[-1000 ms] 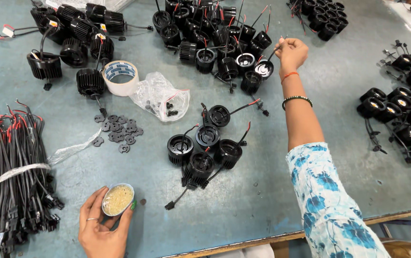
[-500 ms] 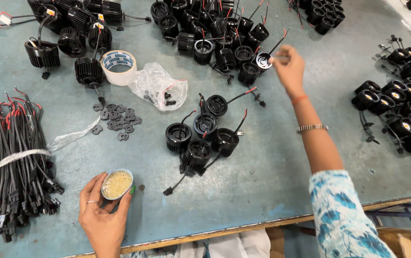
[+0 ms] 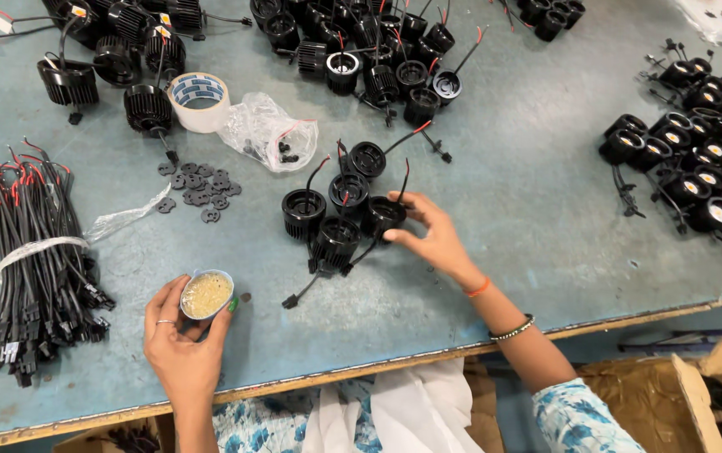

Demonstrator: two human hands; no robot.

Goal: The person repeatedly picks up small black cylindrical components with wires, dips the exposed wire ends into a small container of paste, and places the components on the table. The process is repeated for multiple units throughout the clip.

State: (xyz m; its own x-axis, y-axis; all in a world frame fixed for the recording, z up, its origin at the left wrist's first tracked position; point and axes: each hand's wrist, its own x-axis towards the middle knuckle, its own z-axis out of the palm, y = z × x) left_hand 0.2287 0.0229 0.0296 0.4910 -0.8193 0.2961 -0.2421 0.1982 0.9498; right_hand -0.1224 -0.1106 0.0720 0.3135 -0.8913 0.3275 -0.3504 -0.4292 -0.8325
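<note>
A crumpled clear plastic bag (image 3: 267, 131) lies upper centre-left — small black parts inside. A brown cardboard box (image 3: 671, 394) stands open at the lower right — below the table edge.

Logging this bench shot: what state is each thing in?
Small round container: open, upright, held by left hand.
Black finned housing: on the table, gripped by right hand.
Tape roll: lying flat.
Plastic bag: crumpled, open.
Cable bundle: tied with a white band.

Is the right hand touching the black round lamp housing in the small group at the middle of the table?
Touching. The head view shows the right hand with fingers wrapped on the black housing.
</note>
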